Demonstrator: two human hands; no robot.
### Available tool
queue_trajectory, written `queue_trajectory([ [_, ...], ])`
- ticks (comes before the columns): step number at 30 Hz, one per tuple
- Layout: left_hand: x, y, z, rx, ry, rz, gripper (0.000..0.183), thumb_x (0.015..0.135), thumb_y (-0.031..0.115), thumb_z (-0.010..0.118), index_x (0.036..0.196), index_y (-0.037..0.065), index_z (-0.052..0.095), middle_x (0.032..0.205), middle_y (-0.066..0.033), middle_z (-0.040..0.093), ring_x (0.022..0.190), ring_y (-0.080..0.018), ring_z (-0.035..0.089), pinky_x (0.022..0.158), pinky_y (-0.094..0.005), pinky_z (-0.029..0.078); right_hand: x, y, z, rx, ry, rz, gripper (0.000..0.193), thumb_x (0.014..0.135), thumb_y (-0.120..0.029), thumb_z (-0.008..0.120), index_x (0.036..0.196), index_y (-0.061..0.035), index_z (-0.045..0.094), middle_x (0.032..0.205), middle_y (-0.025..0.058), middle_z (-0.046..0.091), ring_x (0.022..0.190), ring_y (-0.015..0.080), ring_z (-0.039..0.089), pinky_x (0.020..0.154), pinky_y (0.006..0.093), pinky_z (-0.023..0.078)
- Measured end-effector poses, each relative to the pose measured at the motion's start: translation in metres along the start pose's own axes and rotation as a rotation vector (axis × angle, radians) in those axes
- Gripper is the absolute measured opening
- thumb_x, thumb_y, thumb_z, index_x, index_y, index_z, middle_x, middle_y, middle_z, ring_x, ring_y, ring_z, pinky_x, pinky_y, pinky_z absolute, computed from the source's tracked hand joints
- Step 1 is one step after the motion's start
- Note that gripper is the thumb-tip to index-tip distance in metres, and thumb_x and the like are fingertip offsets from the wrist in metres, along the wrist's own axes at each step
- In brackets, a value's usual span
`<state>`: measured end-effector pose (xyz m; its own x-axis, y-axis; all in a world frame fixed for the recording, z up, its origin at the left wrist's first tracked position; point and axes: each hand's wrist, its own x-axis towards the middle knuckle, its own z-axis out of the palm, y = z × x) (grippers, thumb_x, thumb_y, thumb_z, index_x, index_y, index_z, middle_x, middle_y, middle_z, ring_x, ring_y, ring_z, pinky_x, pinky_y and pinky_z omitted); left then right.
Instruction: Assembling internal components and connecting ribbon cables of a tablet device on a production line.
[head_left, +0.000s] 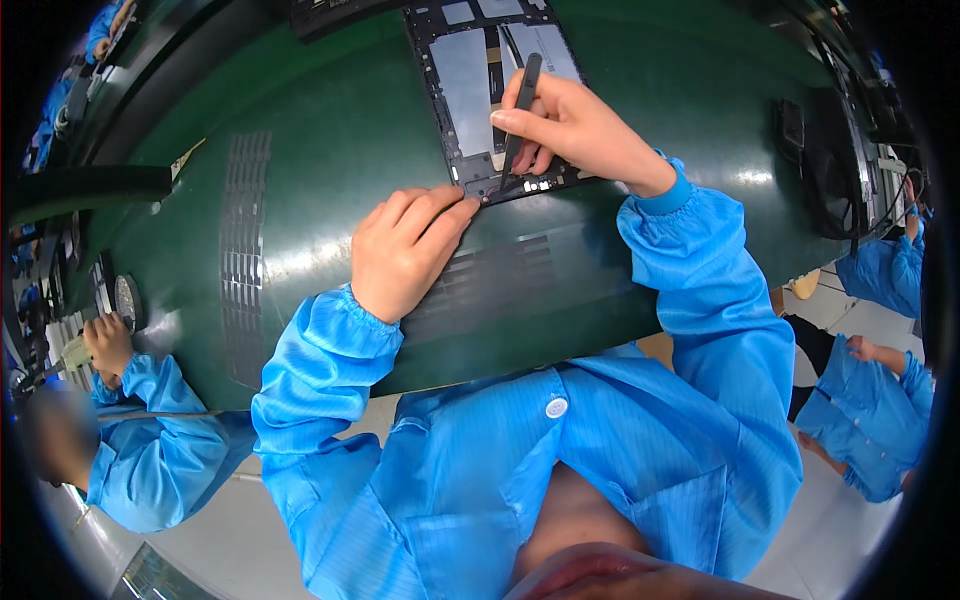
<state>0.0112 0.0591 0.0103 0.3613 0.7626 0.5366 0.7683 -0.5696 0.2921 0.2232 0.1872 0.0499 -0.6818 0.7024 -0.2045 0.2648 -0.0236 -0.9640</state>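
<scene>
An opened tablet [458, 95] lies on the green bench with its inside showing: silvery-grey panels, a dark strip down the middle and a black frame. My right hand [570, 115] is closed around black tweezers [523, 105], held steeply. Their tips point down at the tablet's near edge, close to small parts there; whether they grip anything is too small to tell. My left hand [405, 245] lies palm down, fingers stretched out, the fingertips resting at the tablet's near left corner. Its thumb is hidden beneath.
Strips of dark rectangular pieces [243, 260] lie on the bench to the left, and a similar dark patch [490, 285] is in front of me. A dark bar [95, 190] juts in from the left. Co-workers in blue sit at left [160, 450] and right [865, 420].
</scene>
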Motion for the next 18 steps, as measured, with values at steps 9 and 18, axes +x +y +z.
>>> queue_trajectory([
  [9,0.003,0.007,0.010,0.001,-0.001,-0.010,0.034,0.068,0.006,0.074,0.102,0.011,0.072,0.102,0.0005,0.067,0.085,-0.0179,0.063,0.067,-0.0307,0.053,0.000,0.009,-0.003,0.024,0.032,0.045,0.031,0.097,-0.029,0.062,0.098,0.0003,0.054,0.075,0.0109,0.067,0.065,0.0173,0.071,0.050,0.0252,0.054],
  [18,0.007,0.019,0.014,-0.036,-0.010,-0.032,0.035,0.066,-0.002,0.077,0.099,0.008,0.072,0.099,-0.0043,0.068,0.084,-0.0217,0.065,0.068,-0.0331,0.055,-0.011,0.013,-0.007,-0.015,0.055,0.027,0.031,0.096,-0.028,0.063,0.096,0.0022,0.057,0.076,0.0122,0.069,0.065,0.0167,0.071,0.050,0.0252,0.054],
])
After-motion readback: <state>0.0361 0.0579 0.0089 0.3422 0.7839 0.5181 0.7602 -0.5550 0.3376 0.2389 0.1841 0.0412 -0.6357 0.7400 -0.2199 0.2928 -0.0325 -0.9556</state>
